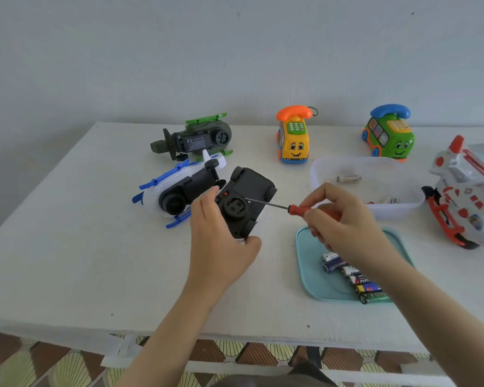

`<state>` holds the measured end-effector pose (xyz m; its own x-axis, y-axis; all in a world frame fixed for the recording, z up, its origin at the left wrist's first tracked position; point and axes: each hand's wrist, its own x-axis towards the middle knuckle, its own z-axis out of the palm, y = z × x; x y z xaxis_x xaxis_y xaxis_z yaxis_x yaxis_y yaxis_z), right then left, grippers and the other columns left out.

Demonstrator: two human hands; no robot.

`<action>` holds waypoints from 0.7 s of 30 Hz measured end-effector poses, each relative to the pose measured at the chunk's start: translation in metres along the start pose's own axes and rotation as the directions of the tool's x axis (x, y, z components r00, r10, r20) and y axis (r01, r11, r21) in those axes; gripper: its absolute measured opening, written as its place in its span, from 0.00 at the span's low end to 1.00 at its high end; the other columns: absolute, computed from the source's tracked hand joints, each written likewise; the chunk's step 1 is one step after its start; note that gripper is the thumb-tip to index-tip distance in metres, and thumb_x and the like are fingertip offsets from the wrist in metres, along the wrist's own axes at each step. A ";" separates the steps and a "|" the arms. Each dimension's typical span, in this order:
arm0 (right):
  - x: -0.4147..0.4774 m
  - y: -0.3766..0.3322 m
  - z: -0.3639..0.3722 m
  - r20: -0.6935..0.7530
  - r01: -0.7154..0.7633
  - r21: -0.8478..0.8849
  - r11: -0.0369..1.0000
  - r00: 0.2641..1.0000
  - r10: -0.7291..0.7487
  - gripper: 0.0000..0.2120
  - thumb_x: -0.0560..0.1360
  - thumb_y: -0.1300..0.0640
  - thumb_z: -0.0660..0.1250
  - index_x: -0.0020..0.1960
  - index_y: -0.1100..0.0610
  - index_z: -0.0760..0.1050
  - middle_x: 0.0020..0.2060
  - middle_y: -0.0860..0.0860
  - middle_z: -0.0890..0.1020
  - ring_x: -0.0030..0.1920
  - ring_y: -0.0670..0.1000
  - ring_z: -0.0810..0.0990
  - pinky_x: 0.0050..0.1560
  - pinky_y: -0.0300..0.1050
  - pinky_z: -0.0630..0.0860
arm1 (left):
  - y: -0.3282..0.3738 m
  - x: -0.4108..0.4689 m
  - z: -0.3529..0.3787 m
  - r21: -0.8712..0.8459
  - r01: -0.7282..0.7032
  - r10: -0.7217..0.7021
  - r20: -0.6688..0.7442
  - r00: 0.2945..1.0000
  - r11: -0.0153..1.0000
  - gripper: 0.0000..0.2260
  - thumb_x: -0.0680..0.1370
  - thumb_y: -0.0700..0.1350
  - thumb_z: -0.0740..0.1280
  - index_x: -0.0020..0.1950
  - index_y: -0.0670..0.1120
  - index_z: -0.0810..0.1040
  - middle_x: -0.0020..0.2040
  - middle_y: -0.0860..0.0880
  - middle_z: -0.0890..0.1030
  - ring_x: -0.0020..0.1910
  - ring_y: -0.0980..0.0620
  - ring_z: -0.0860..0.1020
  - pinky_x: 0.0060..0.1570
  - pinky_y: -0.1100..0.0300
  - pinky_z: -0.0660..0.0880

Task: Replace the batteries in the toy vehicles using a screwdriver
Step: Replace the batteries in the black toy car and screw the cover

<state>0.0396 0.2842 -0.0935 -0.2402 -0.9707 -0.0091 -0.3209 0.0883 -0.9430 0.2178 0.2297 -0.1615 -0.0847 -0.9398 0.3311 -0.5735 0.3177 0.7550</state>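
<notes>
Six toy vehicles are on or over the white table point(67, 247): three helicopters, two telephone cars and one black car. There is also one screwdriver, one clear tub and one teal tray.

At the far left, the green helicopter point(192, 138) lies on its side with its black underside facing the camera. Just in front of it, the blue and white helicopter point(176, 185) lies tipped over too. The left hand point(221, 241) grips the black car point(246, 199) at its near end and holds it belly-up, just right of the blue and white helicopter. The car's underside is plain black, with four wheels at the corners, a small red dot and a round cap near the middle.

The screwdriver point(291, 208) has a thin metal shaft and a red handle. Its tip touches the car's underside beside the round cap, and the right hand point(344, 222) pinches its handle.

Behind, at the wall, stand the yellow telephone car point(293, 141) and the green telephone car point(389, 135), each with a smiling face. The clear tub point(319, 169) holds one loose battery point(348, 178) and more items I cannot make out. The teal tray point(308, 263) carries a row of batteries point(349, 275), about six, partly hidden under the right forearm. At the far right lies the red and white helicopter point(464, 196).
</notes>
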 end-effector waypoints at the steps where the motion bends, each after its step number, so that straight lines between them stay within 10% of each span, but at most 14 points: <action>1: -0.003 -0.001 0.002 0.002 0.041 -0.052 0.998 0.999 -0.041 0.05 0.75 0.63 0.63 0.41 0.57 0.74 0.21 0.47 0.70 0.24 0.47 0.63 0.24 0.38 0.61 | 0.001 0.002 -0.001 0.003 0.011 -0.011 0.017 1.000 1.000 0.41 0.64 0.37 0.75 0.73 0.44 0.60 0.61 0.55 0.59 0.56 0.59 0.64 0.44 0.80 0.68; 10: -0.012 0.001 0.011 0.011 0.248 -0.304 0.920 0.966 -0.257 0.07 0.75 0.56 0.67 0.40 0.52 0.70 0.21 0.47 0.71 0.23 0.46 0.67 0.24 0.34 0.63 | 0.011 0.015 -0.003 0.003 0.082 -0.082 -0.028 0.996 0.997 0.39 0.64 0.50 0.80 0.69 0.46 0.64 0.62 0.53 0.65 0.57 0.57 0.65 0.56 0.61 0.71; 21: -0.017 0.000 0.022 0.044 0.373 -0.399 0.838 0.920 -0.389 0.07 0.76 0.59 0.66 0.42 0.56 0.68 0.21 0.52 0.69 0.25 0.50 0.65 0.26 0.42 0.59 | 0.000 0.021 -0.011 0.033 0.064 -0.066 0.077 0.995 0.997 0.35 0.66 0.44 0.78 0.68 0.47 0.65 0.60 0.54 0.65 0.57 0.54 0.68 0.44 0.70 0.67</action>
<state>0.0634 0.2957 -0.1008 -0.0557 -0.9375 0.3435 -0.7236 -0.1992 -0.6609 0.2250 0.2113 -0.1489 -0.1094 -0.9656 0.2359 -0.6041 0.2530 0.7557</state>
